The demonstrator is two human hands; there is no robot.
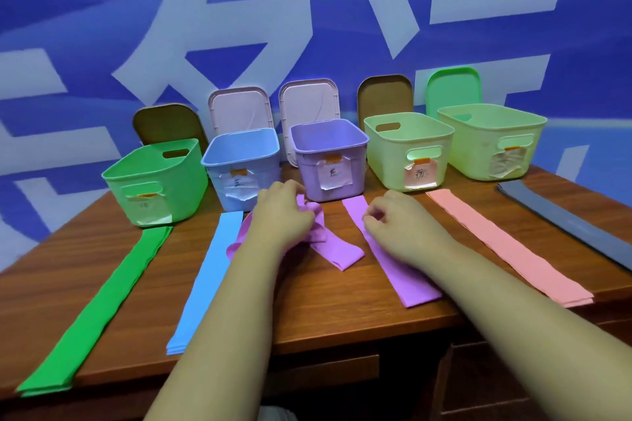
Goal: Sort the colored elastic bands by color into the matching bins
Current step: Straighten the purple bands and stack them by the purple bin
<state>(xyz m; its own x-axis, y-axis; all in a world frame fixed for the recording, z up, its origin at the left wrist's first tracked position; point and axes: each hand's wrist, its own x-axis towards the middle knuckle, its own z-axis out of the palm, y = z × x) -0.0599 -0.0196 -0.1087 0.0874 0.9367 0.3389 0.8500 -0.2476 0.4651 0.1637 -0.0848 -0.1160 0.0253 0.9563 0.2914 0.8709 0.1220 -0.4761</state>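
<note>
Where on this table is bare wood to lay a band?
Widest between green stack and blue stack; also between flat purple stack and pink stack. Crowded before the purple bin, where left hand grips a crumpled purple band.

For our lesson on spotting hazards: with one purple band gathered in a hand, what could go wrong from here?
The purple band bunched in the left hand trails a loose end that might catch on the purple bin rim. The green band and blue band reach the table edge; a forearm could sweep them off.

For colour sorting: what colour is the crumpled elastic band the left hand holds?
Purple crumpled elastic band; head view.
</note>
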